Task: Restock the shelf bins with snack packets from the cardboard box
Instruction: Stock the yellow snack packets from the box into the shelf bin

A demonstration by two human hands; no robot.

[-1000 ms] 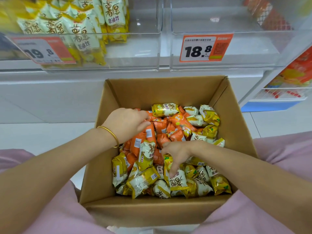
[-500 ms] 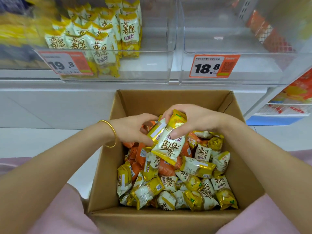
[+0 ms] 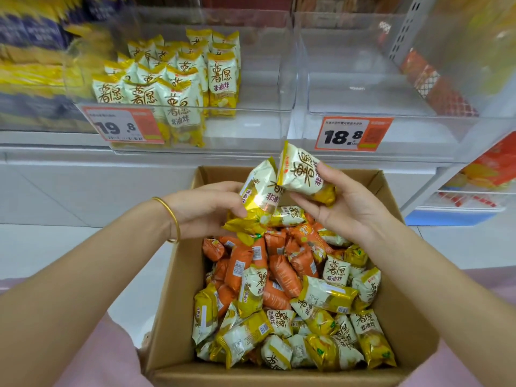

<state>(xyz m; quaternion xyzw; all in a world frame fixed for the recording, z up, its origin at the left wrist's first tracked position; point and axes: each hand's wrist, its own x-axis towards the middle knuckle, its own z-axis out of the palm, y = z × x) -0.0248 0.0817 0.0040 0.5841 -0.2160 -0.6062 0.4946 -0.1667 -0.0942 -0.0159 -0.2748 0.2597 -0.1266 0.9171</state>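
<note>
An open cardboard box [image 3: 178, 317] in front of me holds several yellow-and-white and orange snack packets [image 3: 282, 291]. My left hand [image 3: 206, 210], with a gold bangle on the wrist, grips a yellow-and-white packet [image 3: 259, 199] above the box's far end. My right hand [image 3: 346, 202] holds a second yellow-and-white packet [image 3: 301, 174] beside the first, a little higher. The two packets touch. Above stands a clear left shelf bin [image 3: 259, 79] with several upright yellow packets [image 3: 178, 88] at its left. The clear right shelf bin [image 3: 363, 90] has no packets in it.
Price tags reading 19.8 [image 3: 122, 125] and 18.8 [image 3: 353, 134] hang on the bin fronts. A white shelf base [image 3: 83, 188] runs below the bins. Red packets [image 3: 435, 85] lie in the bin further right. Pink clothing [image 3: 89, 358] flanks the box.
Both hands have risen out of the box. My right hand has lifted its packet up and right, and my left hand now grips a packet of its own. The view has tilted up.
</note>
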